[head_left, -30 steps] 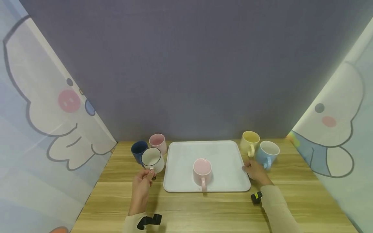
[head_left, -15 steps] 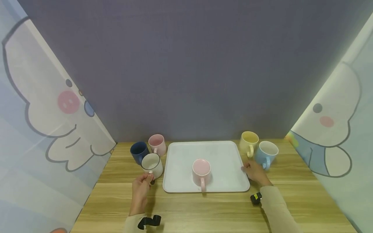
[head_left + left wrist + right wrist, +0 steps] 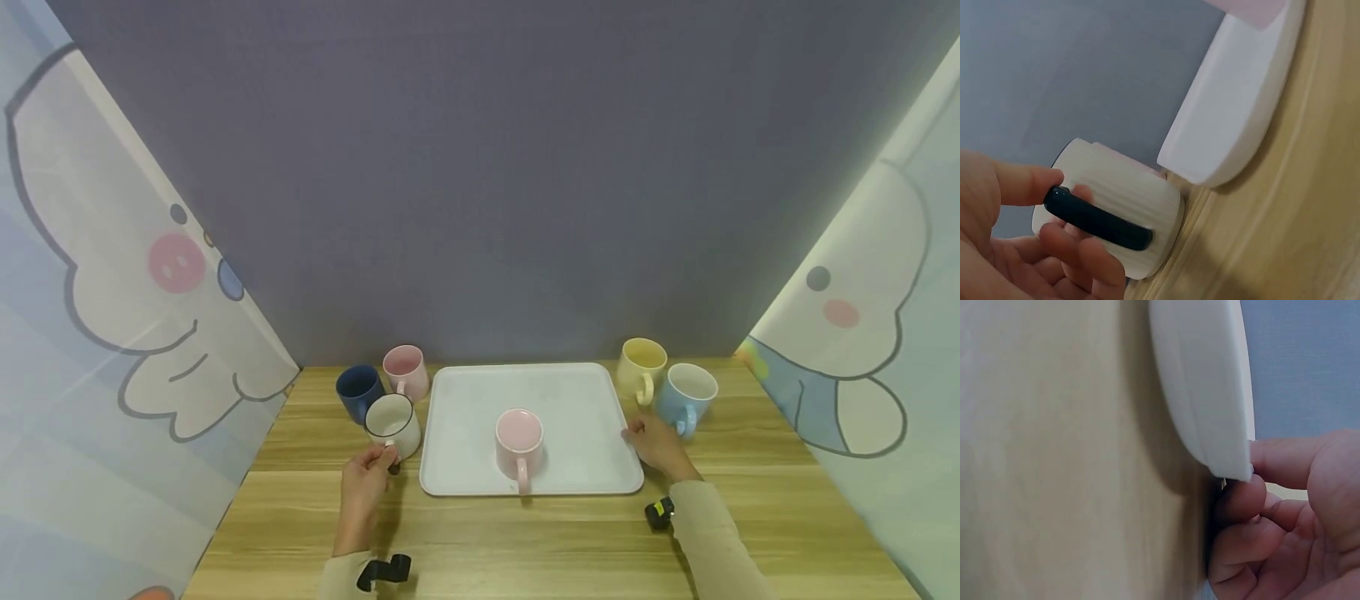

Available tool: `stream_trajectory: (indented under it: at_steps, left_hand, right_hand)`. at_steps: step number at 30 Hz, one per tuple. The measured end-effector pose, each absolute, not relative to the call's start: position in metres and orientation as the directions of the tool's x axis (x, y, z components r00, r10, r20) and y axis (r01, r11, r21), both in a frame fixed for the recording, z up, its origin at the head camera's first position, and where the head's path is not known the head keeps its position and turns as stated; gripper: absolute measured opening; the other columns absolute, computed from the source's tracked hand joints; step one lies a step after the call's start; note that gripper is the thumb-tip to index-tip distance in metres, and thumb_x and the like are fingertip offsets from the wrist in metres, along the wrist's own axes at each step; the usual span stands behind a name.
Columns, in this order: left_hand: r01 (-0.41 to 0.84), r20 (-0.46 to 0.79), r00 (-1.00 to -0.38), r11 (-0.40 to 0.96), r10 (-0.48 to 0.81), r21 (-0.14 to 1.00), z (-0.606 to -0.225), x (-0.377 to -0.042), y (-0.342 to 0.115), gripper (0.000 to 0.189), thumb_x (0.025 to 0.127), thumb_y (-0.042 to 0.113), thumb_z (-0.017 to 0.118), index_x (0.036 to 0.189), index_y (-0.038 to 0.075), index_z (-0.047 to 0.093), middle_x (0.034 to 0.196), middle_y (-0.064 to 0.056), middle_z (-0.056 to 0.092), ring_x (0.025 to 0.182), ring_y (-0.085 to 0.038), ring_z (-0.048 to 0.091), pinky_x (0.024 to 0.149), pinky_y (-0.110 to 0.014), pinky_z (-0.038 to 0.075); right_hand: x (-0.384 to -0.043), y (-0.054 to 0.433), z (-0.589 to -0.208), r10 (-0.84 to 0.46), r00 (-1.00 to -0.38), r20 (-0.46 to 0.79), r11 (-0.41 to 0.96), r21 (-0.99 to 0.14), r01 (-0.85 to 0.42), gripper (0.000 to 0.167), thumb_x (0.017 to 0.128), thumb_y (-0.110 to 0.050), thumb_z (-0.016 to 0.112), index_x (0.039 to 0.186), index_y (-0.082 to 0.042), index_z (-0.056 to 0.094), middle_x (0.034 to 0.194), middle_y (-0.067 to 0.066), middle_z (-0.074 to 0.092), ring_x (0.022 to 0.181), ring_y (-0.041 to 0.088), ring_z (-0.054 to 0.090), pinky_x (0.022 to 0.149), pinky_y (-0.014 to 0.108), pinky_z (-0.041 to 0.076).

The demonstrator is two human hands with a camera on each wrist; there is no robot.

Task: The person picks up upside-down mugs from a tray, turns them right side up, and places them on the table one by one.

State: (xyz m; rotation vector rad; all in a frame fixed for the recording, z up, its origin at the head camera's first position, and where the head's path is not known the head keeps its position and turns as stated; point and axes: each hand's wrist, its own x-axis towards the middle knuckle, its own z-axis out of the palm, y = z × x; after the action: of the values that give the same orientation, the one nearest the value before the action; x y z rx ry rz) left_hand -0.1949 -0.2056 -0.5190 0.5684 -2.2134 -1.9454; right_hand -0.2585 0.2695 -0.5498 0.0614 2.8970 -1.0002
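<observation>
A white mug (image 3: 392,426) with a dark rim stands on the table just left of the white tray (image 3: 570,400). My left hand (image 3: 365,483) pinches its handle (image 3: 1097,219), which is dark green in the left wrist view, thumb on top and fingers curled beneath. On the tray, near its front edge, sits a pink mug (image 3: 519,442), handle toward me. My right hand (image 3: 656,446) holds the tray's right edge, and the right wrist view shows thumb and fingers closing on the rim (image 3: 1235,450).
Behind the white mug stand a dark blue mug (image 3: 358,392) and another pink mug (image 3: 406,372). Right of the tray are a yellow mug (image 3: 640,367) and a light blue mug (image 3: 686,396), close to my right hand. A grey panel (image 3: 480,208) rises behind the table.
Over the first half second the white mug came down and slightly toward me with my left hand. Since then it has stayed in place. My right hand keeps holding the tray's edge.
</observation>
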Motion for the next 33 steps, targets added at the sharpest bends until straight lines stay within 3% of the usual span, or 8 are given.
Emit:
stream_trajectory:
  at_steps: [5,9,12,15,19,23,27,33]
  left_hand:
    - [-0.202,-0.068,-0.896,0.267,-0.439,0.942,-0.518,-0.194,-0.2,0.028,0.099,0.016,0.065,0.107,-0.011,0.067,0.083,-0.008,0.07,0.068,-0.01,0.055,0.057,-0.023,0.043]
    - [-0.2,0.033,-0.86,0.396,-0.509,0.896,-0.518,-0.193,-0.191,0.032,0.095,0.016,0.068,0.112,-0.01,0.061,0.098,-0.02,0.064,0.082,-0.024,0.059,0.069,-0.03,0.043]
    - [-0.135,0.156,-0.809,0.437,-0.567,0.89,-0.513,-0.193,-0.18,0.033,0.09,0.01,0.072,0.114,-0.007,0.056,0.103,-0.022,0.057,0.088,-0.032,0.056,0.074,-0.036,0.039]
    - [-0.038,0.25,-0.789,0.451,-0.561,0.892,-0.504,-0.194,-0.168,0.026,0.088,0.004,0.074,0.108,-0.004,0.06,0.096,-0.019,0.06,0.079,-0.02,0.053,0.072,-0.03,0.039]
    - [0.082,0.268,-0.88,0.43,-0.392,0.899,-0.495,-0.193,-0.148,0.007,0.092,0.006,0.071,0.097,0.002,0.068,0.08,-0.01,0.069,0.065,-0.002,0.05,0.062,-0.019,0.041]
    - [0.147,0.232,-0.96,0.423,-0.157,0.894,-0.498,-0.19,-0.122,0.011,0.097,0.015,0.069,0.093,0.006,0.073,0.073,-0.003,0.071,0.062,-0.002,0.052,0.059,-0.02,0.042]
    - [0.15,0.16,-0.987,0.457,0.016,0.877,-0.507,-0.188,-0.099,0.019,0.099,0.022,0.067,0.093,0.007,0.075,0.074,0.001,0.073,0.062,-0.002,0.053,0.061,-0.02,0.044]
    - [0.138,0.069,-0.984,0.462,0.163,0.876,-0.518,-0.182,-0.072,0.022,0.101,0.025,0.064,0.092,0.009,0.075,0.079,-0.002,0.074,0.064,-0.001,0.055,0.06,-0.021,0.046]
  right_hand:
    - [-0.26,0.27,-0.552,0.019,-0.995,-0.099,0.788,-0.611,0.076,0.02,0.097,-0.016,0.061,0.098,0.003,0.065,0.089,0.014,0.066,0.08,0.026,0.06,0.067,0.033,0.045]
    - [-0.26,0.269,-0.552,0.023,-0.994,-0.103,0.788,-0.61,0.082,0.02,0.097,-0.016,0.061,0.098,0.003,0.065,0.088,0.013,0.066,0.08,0.025,0.06,0.067,0.033,0.045]
    - [-0.259,0.268,-0.551,0.022,-0.995,-0.094,0.788,-0.61,0.075,0.019,0.097,-0.016,0.061,0.098,0.003,0.065,0.088,0.013,0.066,0.08,0.025,0.06,0.067,0.034,0.045]
    - [-0.259,0.268,-0.551,0.025,-0.995,-0.092,0.786,-0.614,0.077,0.019,0.097,-0.016,0.062,0.098,0.003,0.065,0.088,0.013,0.066,0.08,0.025,0.06,0.067,0.034,0.045]
    - [-0.259,0.269,-0.552,0.026,-0.996,-0.091,0.781,-0.62,0.076,0.019,0.097,-0.016,0.062,0.098,0.003,0.065,0.088,0.013,0.065,0.08,0.025,0.059,0.067,0.034,0.045]
    - [-0.261,0.269,-0.552,0.028,-0.996,-0.087,0.78,-0.621,0.076,0.02,0.097,-0.017,0.063,0.098,0.003,0.065,0.088,0.013,0.065,0.08,0.025,0.059,0.068,0.034,0.045]
    - [-0.261,0.269,-0.552,0.029,-0.996,-0.081,0.78,-0.621,0.073,0.021,0.097,-0.017,0.063,0.1,0.003,0.065,0.089,0.014,0.066,0.081,0.026,0.06,0.068,0.035,0.046]
    - [-0.259,0.27,-0.553,0.02,-0.998,-0.063,0.773,-0.632,0.055,0.018,0.096,-0.016,0.063,0.097,0.003,0.065,0.088,0.013,0.066,0.082,0.026,0.06,0.069,0.035,0.046]
